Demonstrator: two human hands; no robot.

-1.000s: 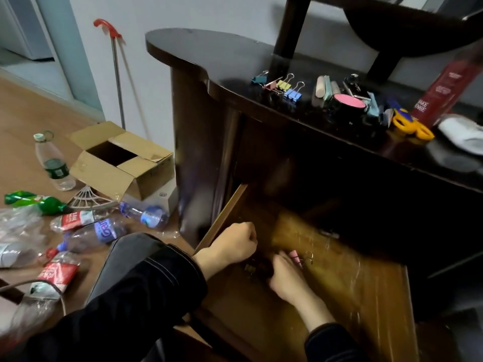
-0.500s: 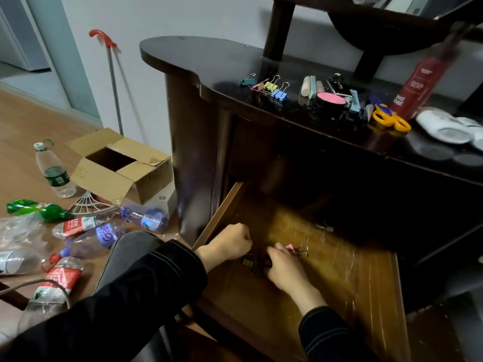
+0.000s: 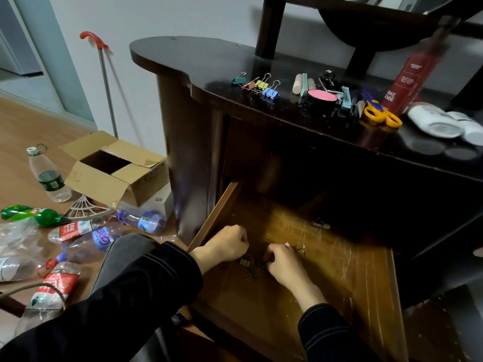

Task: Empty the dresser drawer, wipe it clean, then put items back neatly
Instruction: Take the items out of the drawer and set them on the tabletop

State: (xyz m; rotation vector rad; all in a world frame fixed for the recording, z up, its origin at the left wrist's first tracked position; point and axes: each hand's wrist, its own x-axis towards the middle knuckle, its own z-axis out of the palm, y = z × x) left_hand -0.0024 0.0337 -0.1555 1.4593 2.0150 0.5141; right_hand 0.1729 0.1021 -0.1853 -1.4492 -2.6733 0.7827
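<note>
Right hand (image 3: 282,262) pinches binder clips (image 3: 299,248) in the drawer (image 3: 345,278), left hand (image 3: 224,244) fisted, contents unseen; crowded grips may spill.

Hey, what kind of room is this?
Likely a bedroom at home: a dark wooden dresser with its drawer open, binder clips on top, and plastic bottles on the wood floor.
</note>
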